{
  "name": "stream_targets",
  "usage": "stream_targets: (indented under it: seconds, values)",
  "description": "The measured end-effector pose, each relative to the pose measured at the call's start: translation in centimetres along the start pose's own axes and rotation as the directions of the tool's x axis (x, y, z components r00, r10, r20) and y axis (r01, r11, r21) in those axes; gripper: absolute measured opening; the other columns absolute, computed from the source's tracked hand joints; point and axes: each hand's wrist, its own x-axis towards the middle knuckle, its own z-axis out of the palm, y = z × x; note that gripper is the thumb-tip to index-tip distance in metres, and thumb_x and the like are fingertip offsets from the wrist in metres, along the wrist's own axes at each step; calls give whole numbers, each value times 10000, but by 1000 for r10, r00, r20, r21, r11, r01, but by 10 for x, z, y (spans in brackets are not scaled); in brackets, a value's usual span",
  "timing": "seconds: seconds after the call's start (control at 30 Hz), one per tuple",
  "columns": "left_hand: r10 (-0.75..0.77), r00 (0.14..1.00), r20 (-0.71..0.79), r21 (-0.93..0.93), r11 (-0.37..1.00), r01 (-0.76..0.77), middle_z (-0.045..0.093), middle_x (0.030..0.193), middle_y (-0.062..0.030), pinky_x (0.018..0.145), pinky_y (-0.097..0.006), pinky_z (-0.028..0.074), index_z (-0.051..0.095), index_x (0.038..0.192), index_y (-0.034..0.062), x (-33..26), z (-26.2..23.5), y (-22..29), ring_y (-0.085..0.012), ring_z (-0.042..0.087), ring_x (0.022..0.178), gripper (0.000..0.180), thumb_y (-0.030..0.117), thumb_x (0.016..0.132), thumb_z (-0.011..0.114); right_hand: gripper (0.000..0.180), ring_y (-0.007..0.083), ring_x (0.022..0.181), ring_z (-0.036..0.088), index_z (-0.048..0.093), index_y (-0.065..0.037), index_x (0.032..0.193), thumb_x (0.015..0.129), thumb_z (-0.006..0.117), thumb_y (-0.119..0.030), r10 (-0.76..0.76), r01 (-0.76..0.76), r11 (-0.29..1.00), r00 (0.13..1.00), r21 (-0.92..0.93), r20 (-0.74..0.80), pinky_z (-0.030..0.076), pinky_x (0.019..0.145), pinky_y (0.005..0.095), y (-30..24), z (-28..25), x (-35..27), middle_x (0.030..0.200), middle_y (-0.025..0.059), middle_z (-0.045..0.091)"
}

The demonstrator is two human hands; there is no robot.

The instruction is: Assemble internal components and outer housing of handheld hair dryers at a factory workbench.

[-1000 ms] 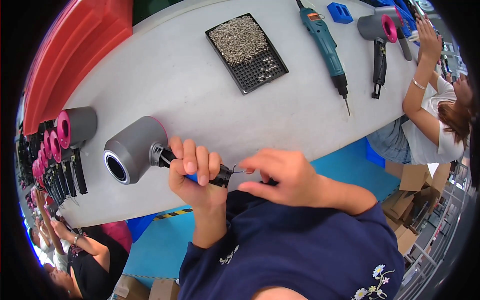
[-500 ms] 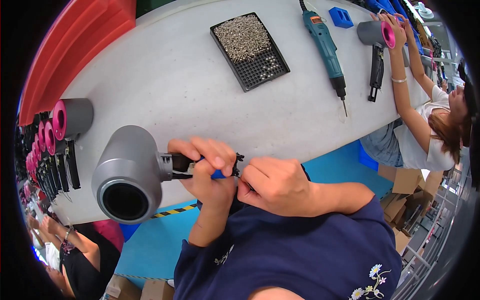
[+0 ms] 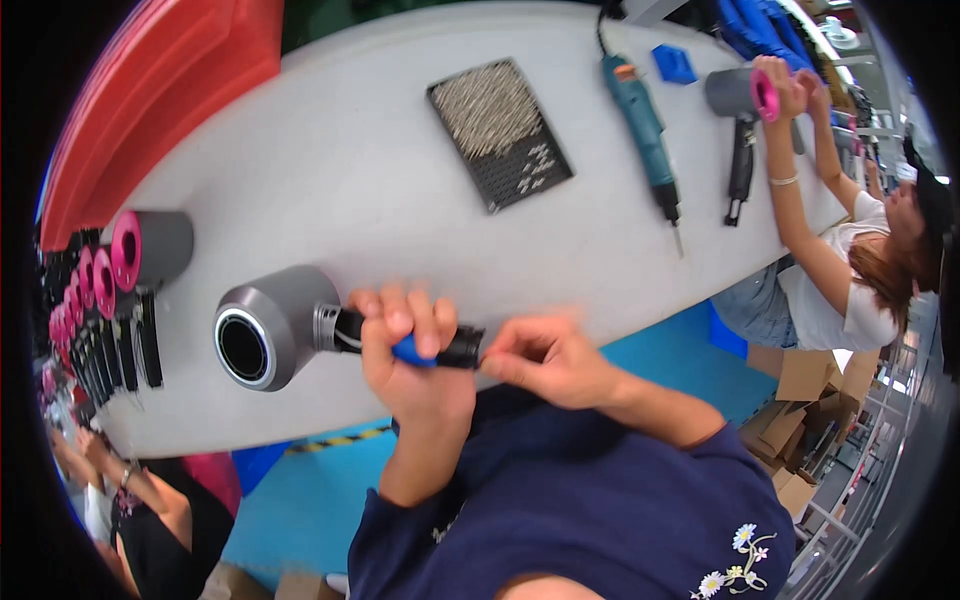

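Head view: the left hand (image 3: 410,345) is wrapped around the black handle of a grey hair dryer (image 3: 275,325), held just above the near edge of the white table (image 3: 350,170). The right hand (image 3: 545,355) pinches at the handle's end, so fitting there looks unfinished. Since the earlier frame the dryer's barrel has swung, its mouth now facing left and smaller. The teal screwdriver (image 3: 640,135) and screw tray (image 3: 500,130) lie untouched farther away.

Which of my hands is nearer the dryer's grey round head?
Left. The left hand grips the handle just beside the grey head; the right hand pinches the handle's far end.
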Motion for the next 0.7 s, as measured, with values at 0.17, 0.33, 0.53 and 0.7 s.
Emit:
stream_targets:
  seconds: [0.17,0.33,0.53,0.7]
  values:
    - [-212,973,88,-233,946,227,477,695,-19,446,-259,332,450,906,65,8,5,15,-111,403,471,93,5,836,436,133,40,634,510,627,-14,815,822,737,-89,-81,43,969,985,241,154,397,543,202,5,9,19,744,5,598]
    - [-326,934,143,-301,885,355,476,689,-20,449,-258,332,454,901,62,15,13,23,-110,401,468,125,-20,811,429,236,104,628,595,668,-51,832,714,817,-191,-247,342,853,930,-395,273,469,574,257,-18,-7,46,729,32,638]
    - [-203,978,56,116,974,196,475,680,-18,447,-259,313,444,879,99,39,-22,21,-115,370,463,172,-45,788,427,309,182,677,652,681,-82,974,788,725,-325,-302,444,387,889,-808,344,509,618,304,-118,-71,118,818,50,691]
    - [-196,975,106,195,965,173,468,694,-12,446,-245,314,451,909,86,36,-22,6,-97,364,477,163,-32,796,449,448,159,562,636,662,30,862,862,618,-415,-378,-81,605,846,-792,-375,507,539,310,-199,-146,250,691,75,666]
